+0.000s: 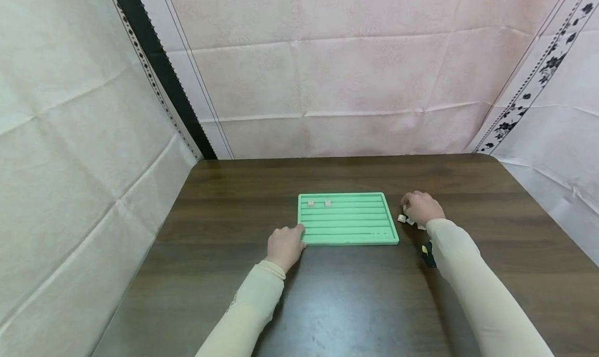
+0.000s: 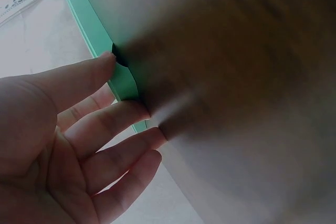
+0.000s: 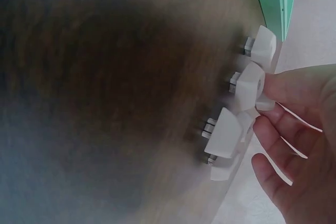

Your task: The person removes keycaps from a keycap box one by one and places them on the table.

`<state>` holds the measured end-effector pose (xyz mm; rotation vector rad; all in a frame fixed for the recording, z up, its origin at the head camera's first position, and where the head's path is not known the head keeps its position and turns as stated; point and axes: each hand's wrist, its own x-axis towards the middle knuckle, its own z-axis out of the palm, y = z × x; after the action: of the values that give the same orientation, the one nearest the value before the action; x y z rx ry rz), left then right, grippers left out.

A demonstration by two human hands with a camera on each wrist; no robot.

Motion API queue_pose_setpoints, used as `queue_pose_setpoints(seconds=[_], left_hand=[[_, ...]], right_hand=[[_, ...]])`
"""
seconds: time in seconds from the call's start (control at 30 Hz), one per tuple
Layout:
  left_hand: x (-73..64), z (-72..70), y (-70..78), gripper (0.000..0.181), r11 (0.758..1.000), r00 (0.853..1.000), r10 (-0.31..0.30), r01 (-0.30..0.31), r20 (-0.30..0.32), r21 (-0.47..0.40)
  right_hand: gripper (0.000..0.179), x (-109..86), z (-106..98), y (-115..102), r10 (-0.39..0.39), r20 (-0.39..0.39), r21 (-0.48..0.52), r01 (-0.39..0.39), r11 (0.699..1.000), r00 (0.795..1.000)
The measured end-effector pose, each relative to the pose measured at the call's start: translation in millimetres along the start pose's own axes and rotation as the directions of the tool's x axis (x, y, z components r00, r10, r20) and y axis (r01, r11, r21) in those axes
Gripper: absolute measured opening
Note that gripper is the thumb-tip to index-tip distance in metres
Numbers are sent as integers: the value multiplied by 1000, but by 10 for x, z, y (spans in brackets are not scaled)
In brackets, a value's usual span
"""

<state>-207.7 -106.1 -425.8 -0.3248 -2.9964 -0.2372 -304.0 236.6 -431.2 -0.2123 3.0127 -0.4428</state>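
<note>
A flat green ridged tray [image 1: 348, 224] lies on the table, with two small pale blocks, one [image 1: 311, 203] and another [image 1: 327, 203], in its top row. My left hand [image 1: 284, 247] grips the tray's near left corner; in the left wrist view the thumb lies against the green rim [image 2: 89, 17] and fingers reach around the corner. To the right of the tray, my right hand [image 1: 422, 209] bends over several small white blocks [image 1: 401, 219]. Up close these are wedge-shaped with short pegs, and thumb and forefinger pinch one white block [image 3: 249, 86] among them.
The brown wooden table [image 1: 234, 201] runs back to a pale cloth wall [image 1: 374, 87], with more cloth hanging left and right. A small black item with a yellow patch [image 1: 428, 255] shows under the right wrist.
</note>
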Motion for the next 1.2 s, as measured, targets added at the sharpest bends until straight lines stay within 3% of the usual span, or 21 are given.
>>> queue_pose_setpoints(seconds=[0.37,0.67,1.2], left_hand=[[-9,5,-3,21,1000,999,13,-13,-29,11],[6,4,1,22,1000,1000,-6,6,6,10],[9,9,-7,18,1000,1000,-1,1,18,-4]], right_hand=[[26,11,44,35,3,41,-11,-2,1000,999],[30,17,-8,36,20,71,17,-21,1000,997],[35,5,-225,-352,-43,-68,104,50,993,997]])
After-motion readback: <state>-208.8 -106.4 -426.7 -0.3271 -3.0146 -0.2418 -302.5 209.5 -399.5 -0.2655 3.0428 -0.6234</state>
